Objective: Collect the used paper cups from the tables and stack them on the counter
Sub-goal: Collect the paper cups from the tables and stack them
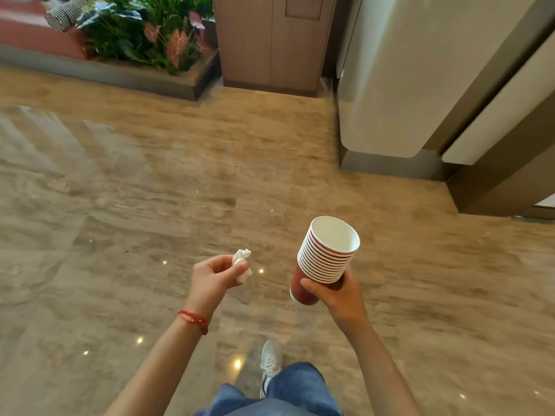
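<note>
My right hand [336, 291] grips a stack of several nested red paper cups [326, 256] with white rims, tilted so the open white mouth points up and to the left. Its fingers wrap the lower part of the stack. My left hand [214, 277], with a red string bracelet on the wrist, pinches a crumpled white tissue [242, 264] between thumb and fingers. Both hands are held out over the floor in front of me, about a hand's width apart. No table or counter top shows in this view.
Polished beige stone floor [150, 181] spreads ahead. A planter with green and pink leaves [150, 34] lies at the back left, a wooden cabinet [270, 43] at the back centre, a white curved wall panel [396, 79] on the right. My jeans and white sneaker [270, 361] are below.
</note>
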Demonstrator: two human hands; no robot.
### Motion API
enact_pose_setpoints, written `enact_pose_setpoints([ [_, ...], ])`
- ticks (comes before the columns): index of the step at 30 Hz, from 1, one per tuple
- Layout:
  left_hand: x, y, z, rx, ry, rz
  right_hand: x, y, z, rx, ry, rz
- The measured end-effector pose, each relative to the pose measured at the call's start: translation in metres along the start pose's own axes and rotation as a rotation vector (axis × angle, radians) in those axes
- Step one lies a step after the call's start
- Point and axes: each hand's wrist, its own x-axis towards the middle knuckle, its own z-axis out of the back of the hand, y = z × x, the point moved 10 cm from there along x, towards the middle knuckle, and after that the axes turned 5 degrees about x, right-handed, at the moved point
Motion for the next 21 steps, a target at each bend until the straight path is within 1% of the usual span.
enact_pose_setpoints([
  [6, 0.095, -0.043, -0.023, -0.013, -0.016, 0.006, 0.106, 0.025, -0.001, -0.041, 0.007, 0.025],
  [11, 0.187, -0.073, -0.048, -0.016, 0.008, 0.004, 0.201, 0.037, -0.01, -0.026, -0.001, 0.018],
  [13, 0.224, -0.115, -0.052, -0.024, 0.009, 0.006, 0.244, 0.072, -0.013, -0.026, -0.01, 0.007],
  [21, 0.416, -0.222, -0.086, -0.002, 0.077, -0.046, 0.445, 0.134, -0.043, -0.026, -0.069, 0.049],
])
